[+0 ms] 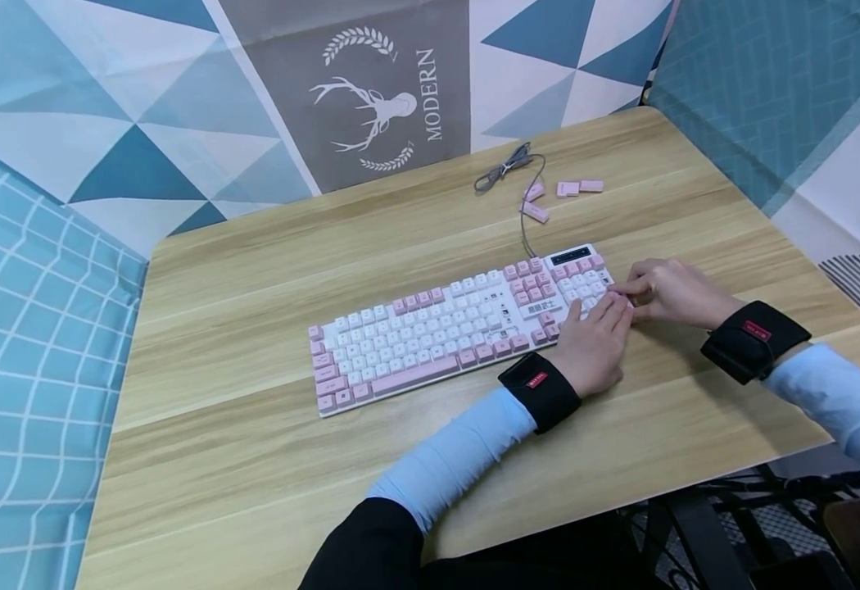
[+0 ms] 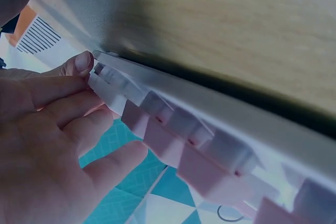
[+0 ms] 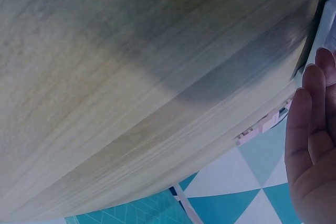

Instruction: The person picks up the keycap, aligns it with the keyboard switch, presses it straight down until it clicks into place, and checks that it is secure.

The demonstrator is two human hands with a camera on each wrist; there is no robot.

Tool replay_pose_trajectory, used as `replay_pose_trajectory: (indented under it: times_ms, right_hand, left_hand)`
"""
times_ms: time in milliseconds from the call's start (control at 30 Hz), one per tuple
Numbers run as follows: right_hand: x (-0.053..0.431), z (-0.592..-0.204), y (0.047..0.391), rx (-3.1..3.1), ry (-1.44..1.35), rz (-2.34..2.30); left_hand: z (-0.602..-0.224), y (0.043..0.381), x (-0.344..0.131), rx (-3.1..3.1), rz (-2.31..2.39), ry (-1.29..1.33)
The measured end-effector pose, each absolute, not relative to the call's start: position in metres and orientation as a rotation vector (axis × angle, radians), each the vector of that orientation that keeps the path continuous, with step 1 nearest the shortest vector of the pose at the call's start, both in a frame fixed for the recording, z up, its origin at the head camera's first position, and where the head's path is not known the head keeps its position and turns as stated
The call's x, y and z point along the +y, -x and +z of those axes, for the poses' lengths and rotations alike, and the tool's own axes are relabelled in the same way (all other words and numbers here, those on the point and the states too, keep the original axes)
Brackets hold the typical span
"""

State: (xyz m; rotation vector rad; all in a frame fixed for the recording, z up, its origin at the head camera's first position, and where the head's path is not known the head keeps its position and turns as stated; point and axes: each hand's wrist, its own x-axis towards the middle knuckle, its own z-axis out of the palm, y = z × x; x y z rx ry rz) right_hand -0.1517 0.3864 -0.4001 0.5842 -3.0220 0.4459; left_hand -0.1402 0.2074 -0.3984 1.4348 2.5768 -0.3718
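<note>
A white and pink keyboard (image 1: 415, 373) lies at a slant on the table, with bare switches showing in several gaps between its keycaps. Over the right end, the straight fingers of my left hand (image 1: 590, 352) rest on the number pad. In the left wrist view the fingertips of that left hand (image 2: 47, 145) lie along the key side at the corner. My right hand (image 1: 676, 291) touches the same end from the right, thumb and index finger bent at the edge keys. Whether they pinch a keycap is hidden. The right hand's other fingers (image 3: 315, 98) curve slightly beside the edge.
Behind the keyboard lies a bundled grey cable (image 1: 507, 166), running down to the keyboard's back edge. Several loose pink keycaps (image 1: 568, 189) lie near it on the wooden table (image 1: 253, 483). A patterned backdrop (image 1: 371, 90) stands along the far edge.
</note>
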Motion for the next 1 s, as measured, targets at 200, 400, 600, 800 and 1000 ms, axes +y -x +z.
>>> replay_pose_trajectory:
  times_ms: [200,400,600,800,1000]
  right_hand:
    - [0.386,-0.402,0.153,-3.012,-0.573,0.463]
    - [0.389,-0.407,0.153,-2.989,-0.595,0.509]
    - [0.389,-0.409,0.15,-3.01,-0.544,0.554]
    - [0.381,-0.406,0.149,-3.093,-0.401,0.659]
    - [0.378,-0.401,0.145,-3.134,-0.333,0.726]
  left_hand:
    - [-0.397,0.142,0.207,2.564,-0.344,-1.409]
    - [-0.4,0.143,0.207,2.577,-0.368,-1.428]
    - [-0.403,0.142,0.208,2.579,-0.361,-1.43]
    - [-0.399,0.141,0.202,2.569,-0.322,-1.416]
    - [-0.38,0.148,0.155,2.561,-0.022,-1.39]
